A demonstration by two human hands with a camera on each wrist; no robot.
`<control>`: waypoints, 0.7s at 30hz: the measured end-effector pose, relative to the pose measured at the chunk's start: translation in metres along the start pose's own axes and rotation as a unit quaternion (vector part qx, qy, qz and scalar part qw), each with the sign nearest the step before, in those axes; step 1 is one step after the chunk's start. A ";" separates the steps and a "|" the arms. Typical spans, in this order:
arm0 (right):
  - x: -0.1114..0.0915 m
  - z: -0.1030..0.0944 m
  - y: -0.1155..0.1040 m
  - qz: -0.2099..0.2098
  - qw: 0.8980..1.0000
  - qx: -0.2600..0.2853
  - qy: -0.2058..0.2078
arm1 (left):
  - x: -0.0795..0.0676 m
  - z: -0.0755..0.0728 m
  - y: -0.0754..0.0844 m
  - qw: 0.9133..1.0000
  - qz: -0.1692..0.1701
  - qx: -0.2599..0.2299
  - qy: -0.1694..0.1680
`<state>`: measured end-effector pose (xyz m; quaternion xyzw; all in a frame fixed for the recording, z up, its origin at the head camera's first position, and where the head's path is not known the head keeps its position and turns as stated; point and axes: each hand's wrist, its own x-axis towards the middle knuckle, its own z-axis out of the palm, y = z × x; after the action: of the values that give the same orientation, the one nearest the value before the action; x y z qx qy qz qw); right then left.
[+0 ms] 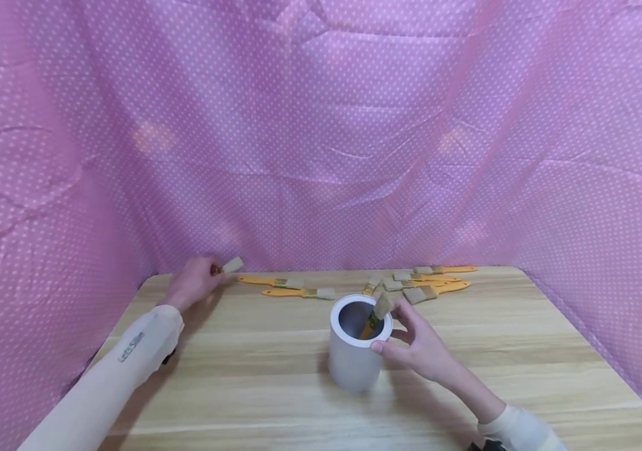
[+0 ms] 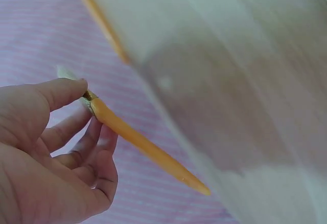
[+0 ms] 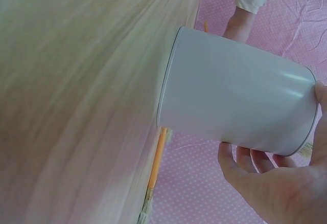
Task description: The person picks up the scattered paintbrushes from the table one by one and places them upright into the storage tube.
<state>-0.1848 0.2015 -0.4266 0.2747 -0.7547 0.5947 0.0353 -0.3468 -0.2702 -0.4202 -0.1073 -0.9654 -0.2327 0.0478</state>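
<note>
Pinching a flat paintbrush with an orange handle and pale bristles (image 2: 152, 149), the person's left hand (image 1: 196, 282) is at the left of the head view, over the back edge of the wood-grained table (image 1: 230, 388). Its grip is nearly closed, thumb against fingers close to the metal collar; the bristles point toward the right of the frame.

Right of centre in the lower half of the head view stands a cylindrical pale grey can with a white rim (image 1: 356, 369), upright on the table, its mouth facing up. Inside is one orange-handled brush with pale bristles (image 1: 375, 317), handle down, leaning against the right side of the rim with its bristles above it. The person's right hand (image 1: 419, 341) holds the can from the right: the grip is spread about as wide as the can's side requires, thumb on the near rim and fingers against the wall.

Two more orange-handled brushes (image 1: 284, 292) lie left of the can near the back edge, bristles to the right. Just behind the can shows another brush (image 1: 372, 286), its handle hidden. Farther right, a loose cluster of four brushes (image 1: 436, 284) lies with handles to the right.

Pink cloth with white dots (image 1: 321, 156) hangs behind and to both sides. Pale sleeves (image 1: 118, 369) cover the forearms, the left one bearing dark lettering.
</note>
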 end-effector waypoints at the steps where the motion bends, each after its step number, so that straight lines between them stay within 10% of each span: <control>1: 0.000 -0.001 -0.001 0.000 1.000 -0.001 0.002 | 0.000 -0.002 0.008 1.000 0.010 -0.001 0.004; 21: -0.002 0.002 -0.002 0.021 1.000 0.012 0.000 | -0.042 -0.005 0.169 0.974 0.161 -0.142 0.068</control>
<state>-0.1814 0.2000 -0.4263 0.2597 -0.7530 0.6042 0.0196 -0.2672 -0.1331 -0.3470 -0.2515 -0.8869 -0.3635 0.1343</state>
